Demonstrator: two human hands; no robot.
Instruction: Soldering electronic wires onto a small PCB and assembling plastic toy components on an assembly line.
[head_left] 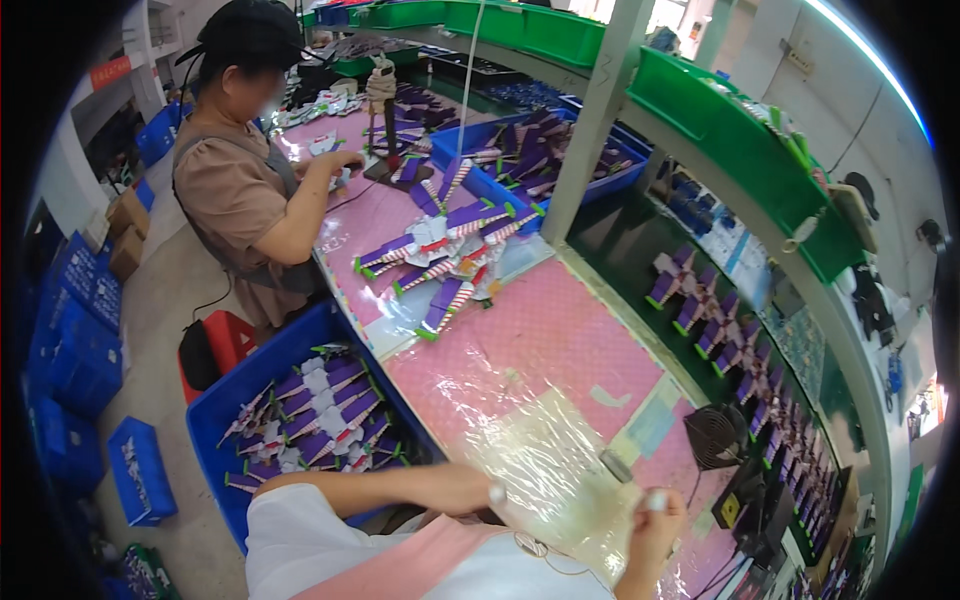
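Note:
My left hand (455, 489) is over the near edge of the pink worktop (540, 310), close to the blue bin at its left. A white patch shows at its fingertips; the fingers are blurred and partly hidden. Farther right, my right hand (656, 528) hovers above the worktop with its fingers curled together. Something small and white is at those fingertips, too small to tell whether it is held or wrapped round a finger. Between the hands lies a shiny clear plastic covering (545, 450). Beyond it sits a pile of purple, white and green toy figure parts (440, 250).
A blue bin (212, 420) of similar parts stands at my left. A co-worker (235, 180) handles a part at the far left. Rows of figures (715, 325) lie on the dark green belt at right, beside a small black fan (716, 437). A post (597, 130) rises behind the worktop.

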